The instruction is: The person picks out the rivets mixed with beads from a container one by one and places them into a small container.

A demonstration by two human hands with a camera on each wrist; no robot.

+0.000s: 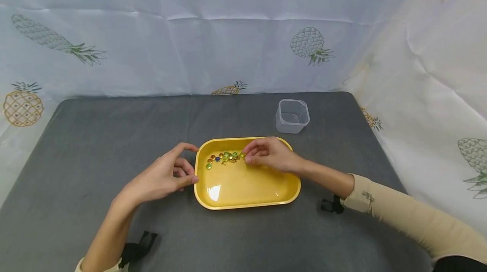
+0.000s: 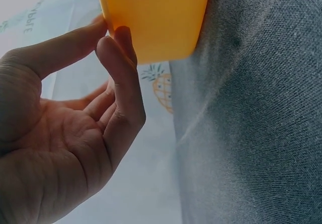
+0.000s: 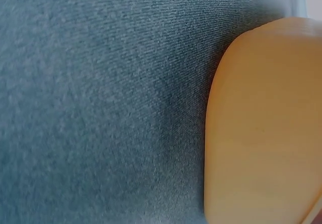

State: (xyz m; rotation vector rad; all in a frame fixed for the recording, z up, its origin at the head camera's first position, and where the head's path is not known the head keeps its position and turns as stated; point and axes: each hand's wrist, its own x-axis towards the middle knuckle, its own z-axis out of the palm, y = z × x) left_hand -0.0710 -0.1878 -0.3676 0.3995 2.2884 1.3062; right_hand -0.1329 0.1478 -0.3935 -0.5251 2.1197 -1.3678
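A shallow yellow tray point(image 1: 247, 187) lies on the grey surface. Along its far left part sit small glass beads point(image 1: 217, 159) in green, orange and blue, with several tiny gold-coloured pieces point(image 1: 224, 163) among them. My left hand point(image 1: 167, 175) grips the tray's left end; in the left wrist view its thumb and curled fingers meet the rim and outer wall. Over the tray, my right hand point(image 1: 272, 154) bends its fingers down to the right end of the bead row. A yellow-green bead point(image 1: 242, 154) is at those fingertips; whether they pinch anything is too small to tell.
A clear plastic container point(image 1: 292, 118) stands behind the tray, to its right. Grey cloth point(image 1: 114, 137) covers the table, and a pineapple-print sheet point(image 1: 182, 56) hangs along the back and right side. Black straps point(image 1: 138, 248) are at both wrists.
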